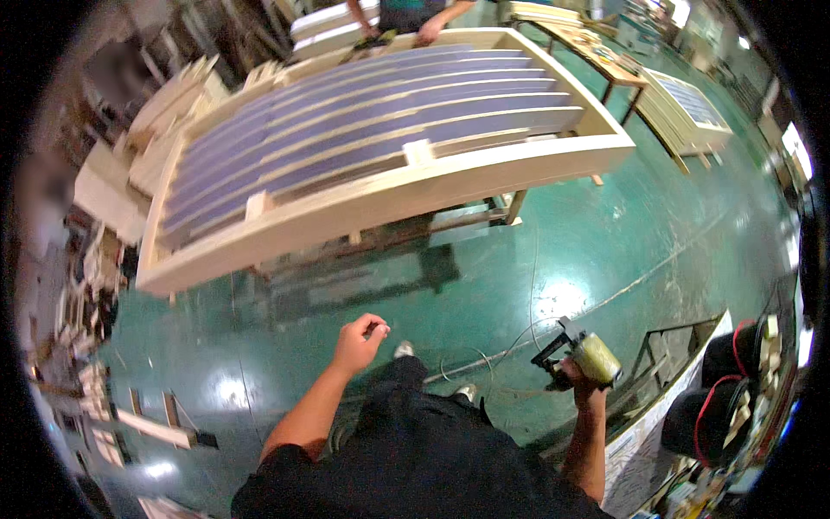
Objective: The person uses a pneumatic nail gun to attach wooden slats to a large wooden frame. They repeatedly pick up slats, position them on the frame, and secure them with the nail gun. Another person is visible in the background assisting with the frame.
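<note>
My right hand grips a pneumatic nail gun with a yellowish body and black magazine, held out over the floor to the right. My left hand is raised in front of me with its fingers curled together. Whether something small sits between its fingertips I cannot make out. Beyond both hands, and touched by neither, a large pale wooden frame rests on a stand. Long parallel slats with bluish-grey faces run across its inside. Small wood blocks sit along the near rail.
A co-worker's hands are at the frame's far side, near a tool. A thin air hose loops over the green floor by my feet. Black bins stand at right, stacked lumber at left, and a wooden table at the far right.
</note>
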Motion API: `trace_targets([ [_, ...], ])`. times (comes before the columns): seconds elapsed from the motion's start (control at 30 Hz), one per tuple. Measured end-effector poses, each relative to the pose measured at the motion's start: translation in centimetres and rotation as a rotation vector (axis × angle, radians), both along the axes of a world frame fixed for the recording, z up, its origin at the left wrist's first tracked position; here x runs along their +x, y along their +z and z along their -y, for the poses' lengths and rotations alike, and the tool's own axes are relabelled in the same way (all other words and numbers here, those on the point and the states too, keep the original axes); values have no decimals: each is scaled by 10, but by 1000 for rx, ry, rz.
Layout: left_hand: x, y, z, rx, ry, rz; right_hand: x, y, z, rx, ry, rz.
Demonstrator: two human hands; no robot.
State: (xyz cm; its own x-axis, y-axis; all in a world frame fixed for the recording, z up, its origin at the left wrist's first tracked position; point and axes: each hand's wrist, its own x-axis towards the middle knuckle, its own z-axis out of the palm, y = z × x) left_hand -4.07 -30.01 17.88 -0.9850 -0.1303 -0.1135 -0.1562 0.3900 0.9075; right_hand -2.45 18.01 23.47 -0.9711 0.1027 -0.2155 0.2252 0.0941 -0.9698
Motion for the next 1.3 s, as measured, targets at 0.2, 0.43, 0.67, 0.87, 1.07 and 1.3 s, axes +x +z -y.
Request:
trace_targets([
  [0.2, 50, -61, 81, -129, -18, 29, -69, 0, 112, 129, 367, 4],
  [0.43, 12, -43, 234, -107, 89, -186, -151, -18, 281, 74, 593, 419],
  [0.67, -126, 52, 396, -720, -156, -399, -213, 75, 419, 333, 830, 225],
  [0.87, -203, 52, 463, -954, -443, -227, -270, 129, 482, 365, 1074, 383],
  [1.07, -217, 39, 470, -696, -495, -179, -316, 151, 544, 357, 1187, 267],
  [1.3, -212, 37, 477, -513, -436, -72, -370, 138, 682, 559, 1650, -48],
])
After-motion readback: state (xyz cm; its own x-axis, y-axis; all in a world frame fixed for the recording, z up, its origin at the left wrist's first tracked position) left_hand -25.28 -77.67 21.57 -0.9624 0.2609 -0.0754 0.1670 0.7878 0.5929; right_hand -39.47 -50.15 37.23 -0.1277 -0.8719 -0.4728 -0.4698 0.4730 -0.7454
